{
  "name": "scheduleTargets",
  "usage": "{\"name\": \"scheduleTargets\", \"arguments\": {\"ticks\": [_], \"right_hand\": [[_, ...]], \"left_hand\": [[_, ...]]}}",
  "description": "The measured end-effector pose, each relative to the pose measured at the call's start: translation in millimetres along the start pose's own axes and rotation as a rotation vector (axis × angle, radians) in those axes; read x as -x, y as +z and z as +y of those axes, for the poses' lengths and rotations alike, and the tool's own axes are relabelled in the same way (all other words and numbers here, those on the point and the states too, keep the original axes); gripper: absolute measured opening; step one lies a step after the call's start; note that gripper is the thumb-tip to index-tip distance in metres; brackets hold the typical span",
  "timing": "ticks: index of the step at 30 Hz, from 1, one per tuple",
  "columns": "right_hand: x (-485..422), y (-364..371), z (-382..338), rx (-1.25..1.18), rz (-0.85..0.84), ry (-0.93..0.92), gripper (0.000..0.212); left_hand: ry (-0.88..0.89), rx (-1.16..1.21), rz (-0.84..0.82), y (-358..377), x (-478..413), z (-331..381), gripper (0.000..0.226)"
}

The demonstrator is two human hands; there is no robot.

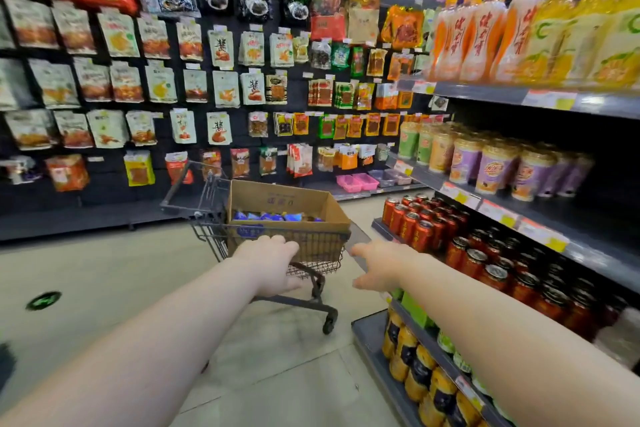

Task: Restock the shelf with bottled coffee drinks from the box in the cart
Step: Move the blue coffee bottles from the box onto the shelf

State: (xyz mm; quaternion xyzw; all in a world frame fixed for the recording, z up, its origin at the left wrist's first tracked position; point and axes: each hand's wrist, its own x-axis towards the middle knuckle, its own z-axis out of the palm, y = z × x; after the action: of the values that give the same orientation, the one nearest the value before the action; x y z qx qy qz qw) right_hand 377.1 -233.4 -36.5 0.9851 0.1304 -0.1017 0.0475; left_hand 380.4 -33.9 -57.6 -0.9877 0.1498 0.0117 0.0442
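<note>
While two bare forearms reach in from the bottom edge, the left hand lies against the near wall of the wire cart, grip impossible to judge; the right hand is spread and empty just beside the cart's corner. Beyond, at centre frame, the cardboard box in the cart holds blue-topped bottles. Along the right side run the drink shelves

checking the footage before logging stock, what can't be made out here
Bottles in the box: head view, cardboard walls hide all but blue tops; count unknown.
Left hand: head view, its back hides the fingers; contact with the cart unclear.
Box print: head view, blurred, unreadable.
</note>
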Motion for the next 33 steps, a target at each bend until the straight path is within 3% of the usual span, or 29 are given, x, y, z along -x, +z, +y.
{"name": "scheduleTargets", "arguments": {"ticks": [6,18,27,33], "right_hand": [[-96.6,0.2,-9.9,-0.015,0.019,-0.074,0.054],[-286.9,-10.3,-28.0,-0.127,-0.005,-0.001,0.05],[-393.2,-1.8,7.0,-0.173,-0.077,0.072,0.051],[-493.2,-6.4,32.8,-0.112,-0.099,0.008,0.062]], "left_hand": [[-0.054,0.005,-0.003,21.6,-70.4,-53.4,0.066],[0.001,0.033,-0.013,48.9,-231.6,-179.0,0.059],[0.056,0.095,-0.091,84.1,-337.1,-203.7,0.061],[-0.036,0.101,-0.13,105.6,-408.8,-228.3,0.066]]}}
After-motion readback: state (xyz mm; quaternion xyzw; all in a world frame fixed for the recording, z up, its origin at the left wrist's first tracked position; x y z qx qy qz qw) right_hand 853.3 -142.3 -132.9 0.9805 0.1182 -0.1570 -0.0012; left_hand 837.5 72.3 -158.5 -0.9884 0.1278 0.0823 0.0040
